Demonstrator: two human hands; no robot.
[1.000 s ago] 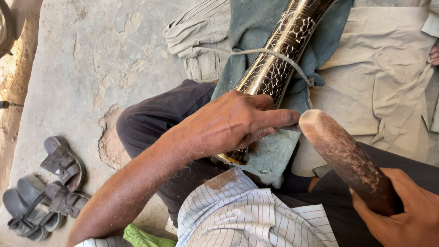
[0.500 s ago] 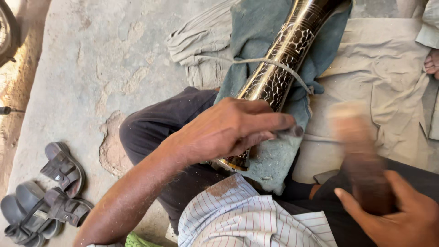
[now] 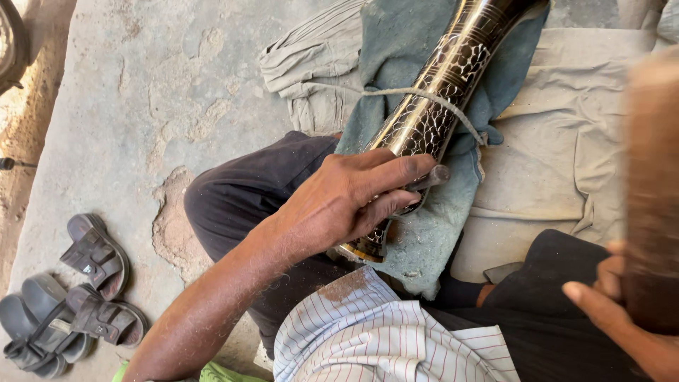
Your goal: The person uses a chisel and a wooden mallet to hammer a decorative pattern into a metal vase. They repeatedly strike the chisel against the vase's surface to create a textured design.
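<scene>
A long engraved metal tube (image 3: 442, 85), dark with brass-coloured patterning, lies on a blue-green cloth (image 3: 403, 42) over my lap, tied down by a thin cord (image 3: 431, 95). My left hand (image 3: 346, 198) rests on the tube's lower part and pinches a small metal chisel (image 3: 431, 178) against it. My right hand (image 3: 622, 311) at the lower right grips a thick wooden mallet (image 3: 651, 191), which is raised close to the camera and blurred.
Beige cloths (image 3: 566, 155) are spread under the tube on a worn concrete floor (image 3: 163, 85). A pair of grey sandals (image 3: 71, 297) lies at the lower left. My dark trousers (image 3: 247, 191) and striped shirt (image 3: 382, 339) fill the lower middle.
The mallet has swung up from beside the chisel to high on the right, close to the camera. My left hand has stayed on the tube with the chisel.
</scene>
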